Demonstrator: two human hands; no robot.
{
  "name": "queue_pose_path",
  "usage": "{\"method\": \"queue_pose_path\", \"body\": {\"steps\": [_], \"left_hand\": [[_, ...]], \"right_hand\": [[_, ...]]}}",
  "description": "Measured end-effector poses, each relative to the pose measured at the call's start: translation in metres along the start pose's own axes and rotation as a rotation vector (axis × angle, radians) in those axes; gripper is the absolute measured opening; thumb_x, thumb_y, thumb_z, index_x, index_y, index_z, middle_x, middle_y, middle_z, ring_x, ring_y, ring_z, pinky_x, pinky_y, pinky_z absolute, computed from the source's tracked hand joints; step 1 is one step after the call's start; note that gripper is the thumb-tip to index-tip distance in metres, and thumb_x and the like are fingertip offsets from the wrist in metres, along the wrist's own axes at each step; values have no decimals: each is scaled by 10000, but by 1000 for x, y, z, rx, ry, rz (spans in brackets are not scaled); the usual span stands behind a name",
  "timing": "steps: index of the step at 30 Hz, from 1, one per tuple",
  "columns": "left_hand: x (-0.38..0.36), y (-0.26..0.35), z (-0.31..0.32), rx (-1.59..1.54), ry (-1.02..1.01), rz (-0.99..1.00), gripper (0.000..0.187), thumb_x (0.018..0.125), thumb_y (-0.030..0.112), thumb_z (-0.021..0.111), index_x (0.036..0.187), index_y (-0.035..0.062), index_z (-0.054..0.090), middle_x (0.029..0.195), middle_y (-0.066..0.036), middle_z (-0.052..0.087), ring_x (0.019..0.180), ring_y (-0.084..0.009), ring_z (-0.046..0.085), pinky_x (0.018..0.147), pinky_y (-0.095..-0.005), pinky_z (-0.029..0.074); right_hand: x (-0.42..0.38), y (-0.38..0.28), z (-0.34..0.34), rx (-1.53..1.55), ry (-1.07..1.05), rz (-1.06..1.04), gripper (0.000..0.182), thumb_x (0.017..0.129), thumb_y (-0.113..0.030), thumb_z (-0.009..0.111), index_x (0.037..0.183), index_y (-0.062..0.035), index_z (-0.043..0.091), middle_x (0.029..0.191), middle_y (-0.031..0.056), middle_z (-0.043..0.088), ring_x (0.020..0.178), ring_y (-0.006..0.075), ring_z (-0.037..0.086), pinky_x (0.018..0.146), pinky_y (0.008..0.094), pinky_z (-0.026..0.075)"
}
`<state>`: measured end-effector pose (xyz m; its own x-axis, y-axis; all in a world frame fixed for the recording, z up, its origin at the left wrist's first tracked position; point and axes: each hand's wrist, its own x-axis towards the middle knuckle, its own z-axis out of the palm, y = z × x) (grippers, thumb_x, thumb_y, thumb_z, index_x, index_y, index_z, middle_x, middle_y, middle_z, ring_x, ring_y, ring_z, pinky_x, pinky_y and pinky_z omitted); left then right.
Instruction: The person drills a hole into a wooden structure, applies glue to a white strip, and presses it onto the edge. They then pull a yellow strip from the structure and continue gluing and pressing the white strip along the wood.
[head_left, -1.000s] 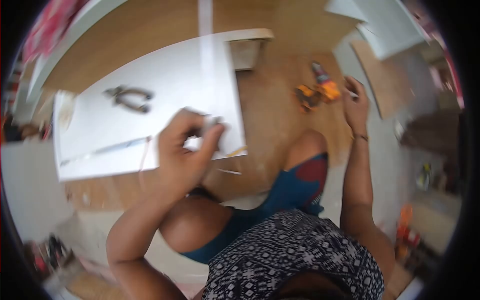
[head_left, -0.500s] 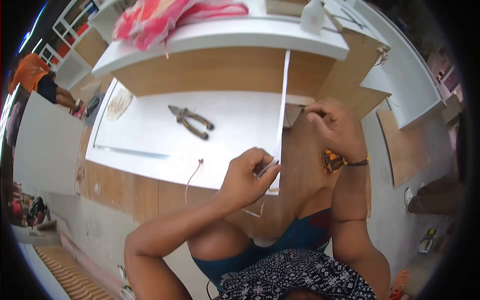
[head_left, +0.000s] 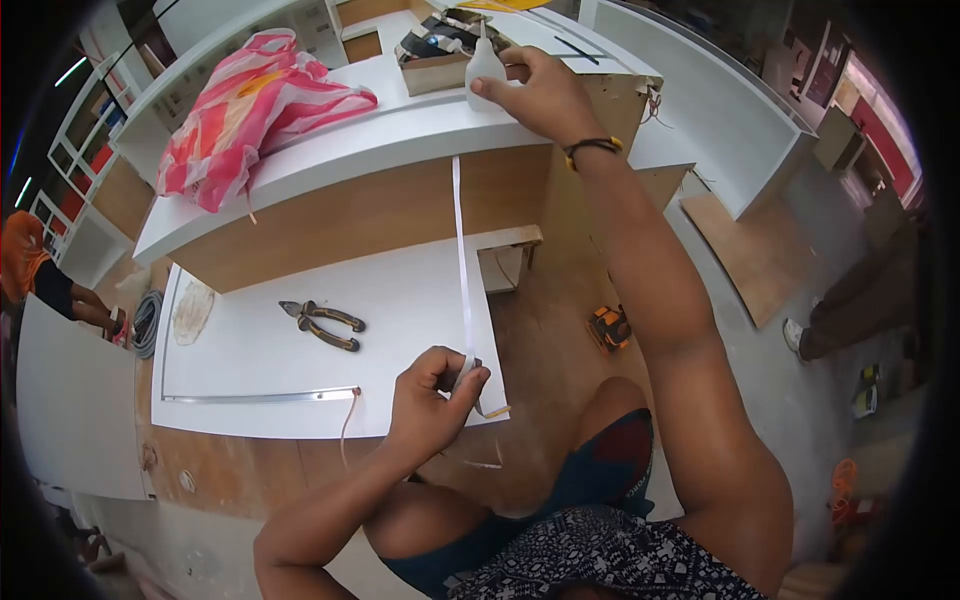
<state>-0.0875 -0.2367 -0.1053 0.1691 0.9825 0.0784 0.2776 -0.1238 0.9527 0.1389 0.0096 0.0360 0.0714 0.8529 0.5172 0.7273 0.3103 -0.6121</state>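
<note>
My left hand [head_left: 428, 402] is closed on a narrow white strip [head_left: 461, 240], pinching it between thumb and fingers near the right edge of a white panel [head_left: 235, 360]. Upward from there, the strip runs taut-looking to the underside of a white ledge [head_left: 400, 128]. Up on that ledge, my right hand [head_left: 548, 95] has its thumb and fingers around a white squeeze bottle [head_left: 484, 72] with a thin nozzle, upright. Combination pliers [head_left: 326, 326] with dark handles lie on the panel. Below them is a metal channel [head_left: 262, 397], with a thin reddish wire [head_left: 347, 430] at its right end.
A pink striped plastic bag [head_left: 240, 120] and an open box of small items [head_left: 422, 72] sit on the ledge. An orange-black tool [head_left: 608, 328] and a wooden board [head_left: 740, 255] lie on the floor. A person in orange [head_left: 22, 250] bends at left; another person's legs [head_left: 860, 300] show at right.
My right hand has gone from beside the panel up to the ledge and taken hold of the squeeze bottle. My left hand keeps the strip. The view has shifted right and up.
</note>
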Motion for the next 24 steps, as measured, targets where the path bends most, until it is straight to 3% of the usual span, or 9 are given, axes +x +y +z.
{"method": "queue_pose_path", "body": {"steps": [2, 5, 6, 12, 15, 18, 24], "left_hand": [[1, 3, 0, -20, -7, -30, 163, 914, 140, 759, 868, 29, 649, 746, -43, 685, 697, -85, 641, 657, -265, 521], [1, 7, -1, -5, -32, -40, 165, 919, 132, 752, 862, 27, 638, 755, -41, 686, 708, -85, 646, 658, -264, 520], [2, 6, -2, 28, -36, -15, 162, 925, 125, 746, 864, 27, 633, 766, -39, 692, 722, -80, 648, 664, -260, 522], [4, -3, -4, 100, -5, 86, 169, 908, 116, 756, 855, 24, 625, 765, -43, 682, 699, -87, 630, 657, -269, 520], [5, -3, -4, 113, 3, 110, 169, 897, 112, 763, 848, 26, 626, 772, -47, 676, 693, -95, 629, 656, -270, 519], [5, -3, -3, 111, 8, 131, 167, 892, 111, 766, 842, 29, 629, 774, -49, 670, 692, -101, 631, 653, -270, 518], [4, -3, -4, 95, 14, 153, 161, 889, 106, 768, 834, 25, 640, 770, -54, 662, 685, -106, 632, 642, -271, 512]], "right_hand": [[10, 3, 2, 23, -176, 15, 599, 840, -513, 775, 1225, -61, 691, 1090, 109, 734, 969, 195, 694, 880, 320, 531], [2, 9, 6, 93, -36, -118, 573, 846, -503, 775, 1191, -52, 699, 1016, 78, 736, 897, 169, 684, 823, 317, 527], [-4, 10, 4, 140, 17, -154, 527, 831, -471, 750, 1188, -86, 699, 984, 122, 734, 935, 273, 707, 855, 376, 533], [-73, 18, -32, -40, 87, -635, 383, 901, -214, 704, 1268, -121, 641, 1071, 120, 684, 929, 323, 671, 782, 422, 547], [-91, 31, -33, -337, -29, -651, 401, 937, -225, 689, 1319, -127, 618, 1141, 101, 652, 962, 283, 675, 774, 364, 561], [-99, 31, -27, -459, 26, -654, 397, 859, -182, 730, 1247, -143, 652, 1069, 69, 663, 965, 281, 650, 775, 404, 564], [-90, 25, -20, -579, 71, -765, 356, 839, -197, 747, 1186, -163, 674, 1033, 25, 661, 916, 240, 649, 751, 383, 565]]}}
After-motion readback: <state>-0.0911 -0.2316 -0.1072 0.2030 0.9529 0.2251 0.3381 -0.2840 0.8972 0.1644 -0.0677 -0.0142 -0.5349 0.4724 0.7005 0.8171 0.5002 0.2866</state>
